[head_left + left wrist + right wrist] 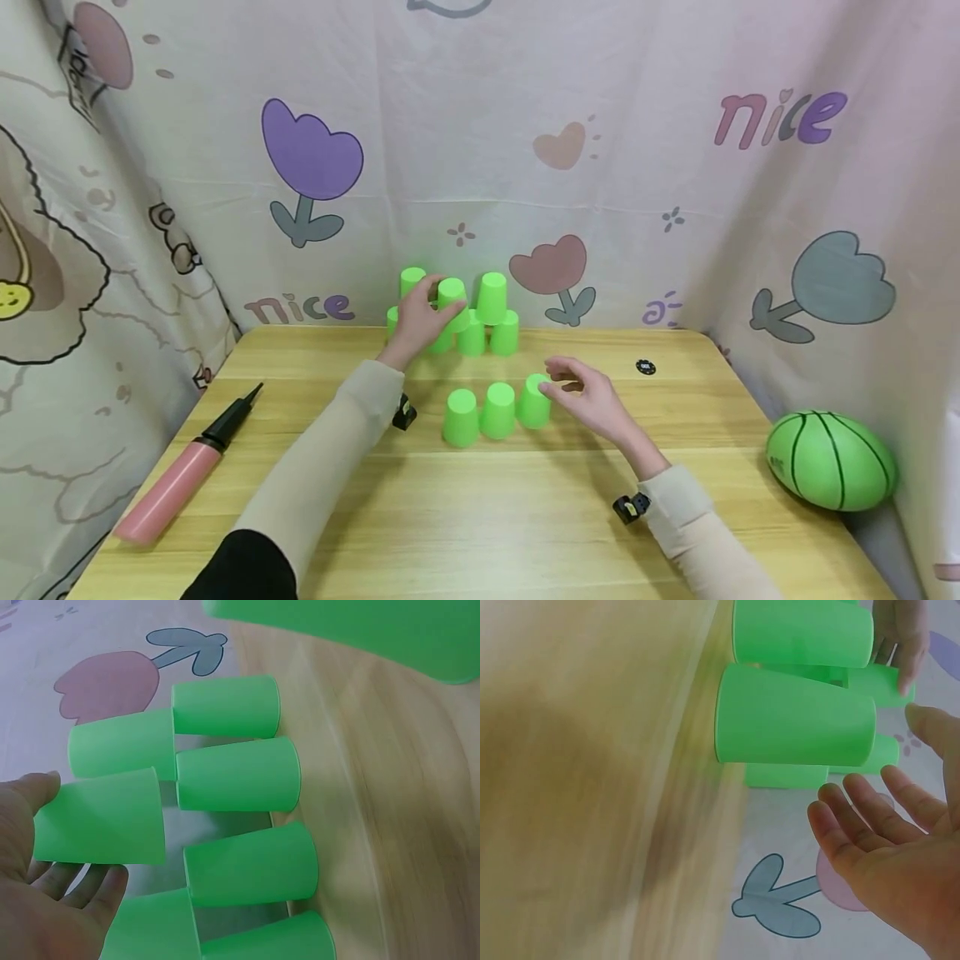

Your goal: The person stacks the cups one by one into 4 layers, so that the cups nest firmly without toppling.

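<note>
My left hand (415, 323) holds a green cup (452, 296) upside down at the second level of a cup stack by the back curtain. In the left wrist view, thumb and fingers grip that cup (101, 817), between two other upper cups. The bottom row of several cups (238, 776) stands on the table, partly hidden by the hand in the head view. Nearer me, three upside-down cups stand in a row: left (461, 418), middle (498, 411) and right (535, 402). My right hand (588, 397) is beside the right one, fingers spread and apart from it in the right wrist view.
A pink hand pump (176, 483) with a black nozzle lies on the table's left side. A small black disc (646, 367) lies at the back right. A green ball (831, 460) is at the right edge. Printed curtain (450, 150) hangs behind the table.
</note>
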A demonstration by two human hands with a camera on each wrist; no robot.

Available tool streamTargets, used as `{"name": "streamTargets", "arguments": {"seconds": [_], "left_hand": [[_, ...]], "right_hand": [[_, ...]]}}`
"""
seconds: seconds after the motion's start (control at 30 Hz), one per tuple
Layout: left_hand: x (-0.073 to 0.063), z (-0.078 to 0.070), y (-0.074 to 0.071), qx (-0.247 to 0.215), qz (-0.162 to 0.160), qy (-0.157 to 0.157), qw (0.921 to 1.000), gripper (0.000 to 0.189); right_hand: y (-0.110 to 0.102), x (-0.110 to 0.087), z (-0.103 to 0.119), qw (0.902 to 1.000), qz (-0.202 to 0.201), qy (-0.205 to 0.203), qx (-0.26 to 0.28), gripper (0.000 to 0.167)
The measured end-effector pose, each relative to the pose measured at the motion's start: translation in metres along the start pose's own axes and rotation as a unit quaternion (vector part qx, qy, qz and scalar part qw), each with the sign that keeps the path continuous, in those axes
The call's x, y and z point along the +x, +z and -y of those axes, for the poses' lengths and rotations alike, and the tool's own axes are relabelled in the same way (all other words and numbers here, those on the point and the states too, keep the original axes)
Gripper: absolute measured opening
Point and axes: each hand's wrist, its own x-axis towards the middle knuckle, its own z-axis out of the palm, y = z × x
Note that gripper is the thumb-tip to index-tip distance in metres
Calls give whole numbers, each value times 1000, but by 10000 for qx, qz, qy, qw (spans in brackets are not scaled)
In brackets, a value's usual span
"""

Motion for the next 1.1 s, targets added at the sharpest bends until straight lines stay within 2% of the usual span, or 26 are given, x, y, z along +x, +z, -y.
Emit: {"name": "streamTargets", "arguments": {"seconds": [0.33,0.57,0.93,1.1], "left_hand": [[11,4,11,143,-131,-272,9994,60],[19,6,15,382,-221,-245,9987,61],[28,10,18,361,-236,-471,9980,62],[31,9,20,401,-183,-565,9974,64]], "right_hand": [[5,-5,-4,9997,58,195,164,53],[11,-8,-11,9994,197,218,205,60],[13,-10,-16,9990,147,376,166,60],[14,-10,-19,9990,152,328,276,61]]}}
